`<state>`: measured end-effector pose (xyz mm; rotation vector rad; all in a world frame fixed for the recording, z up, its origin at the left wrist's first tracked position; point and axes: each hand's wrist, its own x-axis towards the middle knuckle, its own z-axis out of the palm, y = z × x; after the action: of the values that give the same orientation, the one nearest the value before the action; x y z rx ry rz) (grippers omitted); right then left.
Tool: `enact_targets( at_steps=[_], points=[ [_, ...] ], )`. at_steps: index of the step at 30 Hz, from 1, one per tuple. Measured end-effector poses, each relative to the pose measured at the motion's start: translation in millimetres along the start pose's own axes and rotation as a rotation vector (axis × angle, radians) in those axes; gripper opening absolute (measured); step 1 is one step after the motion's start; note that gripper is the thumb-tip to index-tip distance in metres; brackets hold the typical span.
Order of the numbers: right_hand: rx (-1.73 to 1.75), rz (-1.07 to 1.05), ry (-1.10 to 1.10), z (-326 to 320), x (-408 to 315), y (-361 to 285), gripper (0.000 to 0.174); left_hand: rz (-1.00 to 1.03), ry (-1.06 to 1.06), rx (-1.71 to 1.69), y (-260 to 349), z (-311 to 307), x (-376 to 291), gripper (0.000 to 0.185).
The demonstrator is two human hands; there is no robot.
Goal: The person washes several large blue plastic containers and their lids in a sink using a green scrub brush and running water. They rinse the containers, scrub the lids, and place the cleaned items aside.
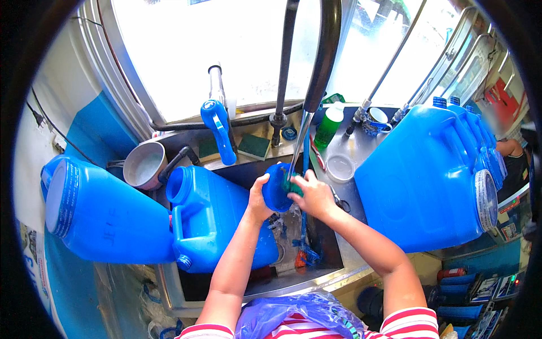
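My left hand (258, 199) grips a round blue plastic screw lid (274, 191) by its rim, the hollow side turned to the right. With its fingers inside that lid, my right hand (315, 195) presses a green scouring pad (297, 186) that the fingers partly hide. A stream of water (301, 142) falls from a dark hose (324, 55) onto the pad and lid. Below my hands, an uncapped blue plastic jug (211, 229) lies tilted in the metal sink (322, 277), its wide mouth at the upper left.
Capped blue jugs stand left (118, 212) and right (419, 186). Behind the sink are a blue-handled tap (218, 127), sponges (254, 146), a green bottle (329, 127) and a mug (375, 123). A saucepan (146, 165) sits left; a clear tub (340, 168) right. Another person's arm (510, 147) shows far right.
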<state>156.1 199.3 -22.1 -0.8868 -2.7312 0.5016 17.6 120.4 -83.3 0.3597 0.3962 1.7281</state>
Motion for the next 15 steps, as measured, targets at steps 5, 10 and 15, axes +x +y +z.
enact_targets(
  at_steps=[5, 10, 15],
  points=[
    [0.348, -0.181, 0.110, -2.9, -0.9, -0.7, 0.040, -0.175, 0.133, 0.017, -2.1, 5.2, -4.7, 0.061],
    [-0.081, -0.098, -0.272, 4.9, -1.0, -3.4, 0.037, -0.037, 0.002, 0.105, 1.2, 1.4, -0.7, 0.068],
    [1.017, 0.264, -0.212, 15.0, -6.0, -8.5, 0.037, -0.060, -0.055, 0.119, 11.1, -5.5, 1.9, 0.076]
  ],
)
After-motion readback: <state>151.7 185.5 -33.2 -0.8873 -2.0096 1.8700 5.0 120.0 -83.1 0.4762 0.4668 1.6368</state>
